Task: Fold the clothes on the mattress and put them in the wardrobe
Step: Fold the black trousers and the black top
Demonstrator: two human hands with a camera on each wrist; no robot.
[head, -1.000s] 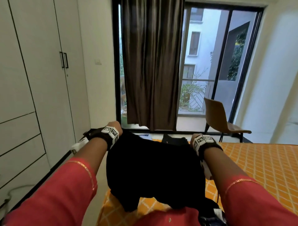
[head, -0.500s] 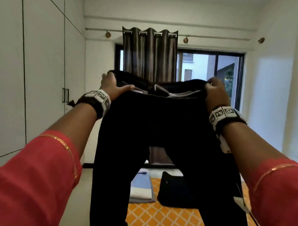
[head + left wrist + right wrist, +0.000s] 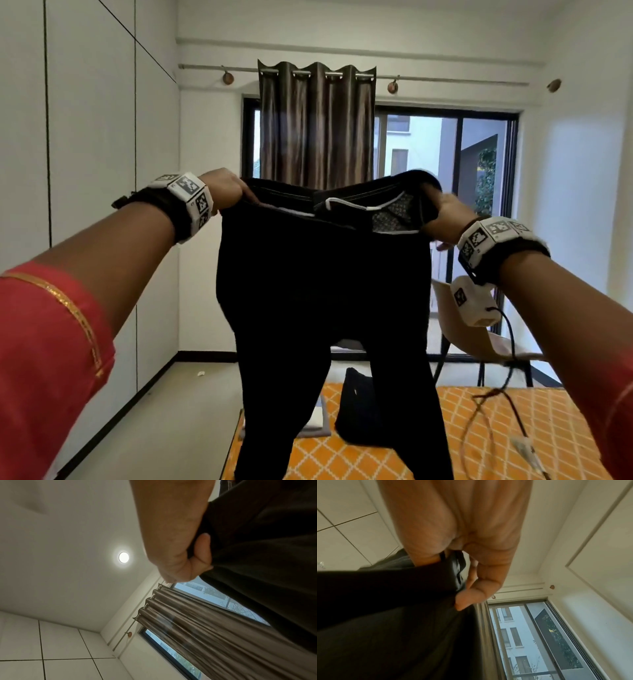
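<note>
Trousers (image 3: 322, 291), black, hang in the air above the orange mattress (image 3: 479, 428), legs dangling. The left hand (image 3: 222, 188) and right hand (image 3: 445, 219) hold the waistband's two ends, fingers (image 3: 202, 550) curled and pinching the cloth. A folded dark garment (image 3: 359, 411) lies on the mattress behind.

Walls: white, plain.
Ceiling light (image 3: 123, 557): round, lit.
Curtain (image 3: 317, 126): brown, bunched on a rod above the sliding glass window (image 3: 442, 192).
Chair (image 3: 479, 339): tan, near the window.
Floor (image 3: 191, 404): pale, with a dark skirting line along the wall.
Outside: a pale building and foliage.
</note>
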